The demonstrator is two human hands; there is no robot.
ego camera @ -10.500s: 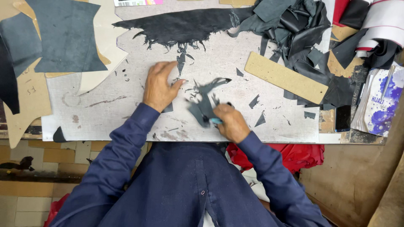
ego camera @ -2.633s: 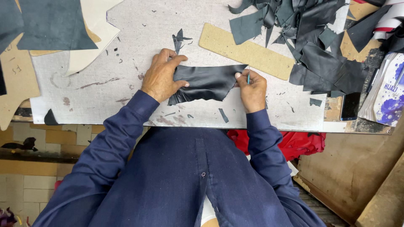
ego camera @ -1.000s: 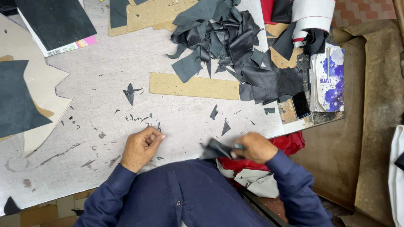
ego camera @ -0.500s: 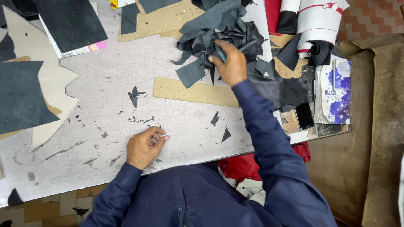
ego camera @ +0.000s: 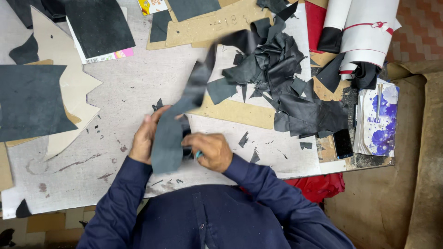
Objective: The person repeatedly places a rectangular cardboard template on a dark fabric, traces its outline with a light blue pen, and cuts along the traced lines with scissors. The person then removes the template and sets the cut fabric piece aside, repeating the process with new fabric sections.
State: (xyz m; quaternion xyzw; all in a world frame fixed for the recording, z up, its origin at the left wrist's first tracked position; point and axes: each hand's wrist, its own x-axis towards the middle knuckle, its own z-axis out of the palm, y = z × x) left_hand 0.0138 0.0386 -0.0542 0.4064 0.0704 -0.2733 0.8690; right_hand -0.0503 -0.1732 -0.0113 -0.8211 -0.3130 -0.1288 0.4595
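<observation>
Nearest the body, the right hand (ego camera: 213,151) is closed in a grip around a small tool with a teal handle (ego camera: 198,155), touching the lower end of a long dark grey strip of leather (ego camera: 171,133). The left hand (ego camera: 146,136) has its grip closed on that strip's left edge. The strip lies over the scuffed grey surface (ego camera: 124,92) and rises, blurred, toward a heap of black leather scraps (ego camera: 277,64). A tan cardboard strip (ego camera: 237,113) lies between.

Grey scarred table (ego camera: 138,87) carries dark leather scraps (ego camera: 281,69) and cardboard templates (ego camera: 210,23).
</observation>
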